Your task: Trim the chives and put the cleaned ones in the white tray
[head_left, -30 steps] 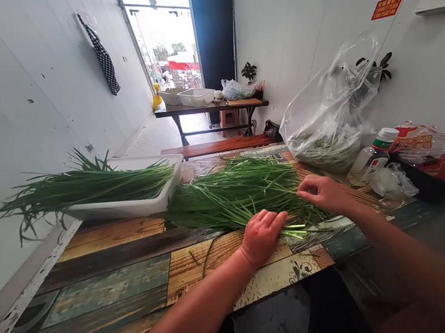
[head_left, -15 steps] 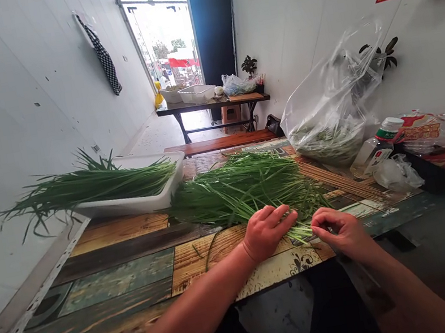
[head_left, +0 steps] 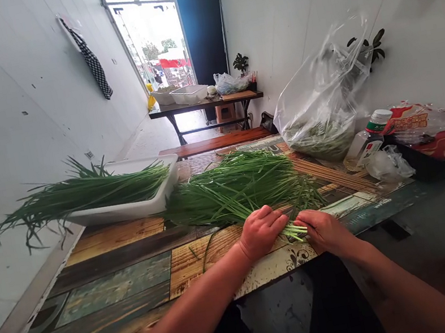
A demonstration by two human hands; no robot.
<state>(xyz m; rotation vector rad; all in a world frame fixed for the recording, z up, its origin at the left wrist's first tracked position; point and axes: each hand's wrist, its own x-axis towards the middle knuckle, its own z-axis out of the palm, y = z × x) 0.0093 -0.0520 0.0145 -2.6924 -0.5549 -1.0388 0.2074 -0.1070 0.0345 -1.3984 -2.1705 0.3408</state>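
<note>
A large heap of garlic chives (head_left: 242,183) lies on the wood-patterned table in front of me. My left hand (head_left: 262,231) is closed over a small bunch of them near the front edge. Their pale cut ends (head_left: 295,230) stick out to the right from under its fingers. Right beside these ends is my right hand (head_left: 322,230), its thumb and fingers pinched together against the stems. What exactly lies between those fingertips is hidden. More chives (head_left: 114,188) rest in a white plastic tray (head_left: 154,204) at the left, their long leaves hanging over its side.
Thin wooden skewers (head_left: 333,173) lie right of the heap. Behind them stand a clear plastic bag (head_left: 322,131) with greens and a bottle (head_left: 367,141). A crumpled bag (head_left: 390,164) and red packaging (head_left: 443,133) sit at the right. Another table (head_left: 205,103) stands farther back.
My right hand has moved left and closer to my left hand, against the stem ends. The left hand stays on the bunch. The whole view has shifted slightly.
</note>
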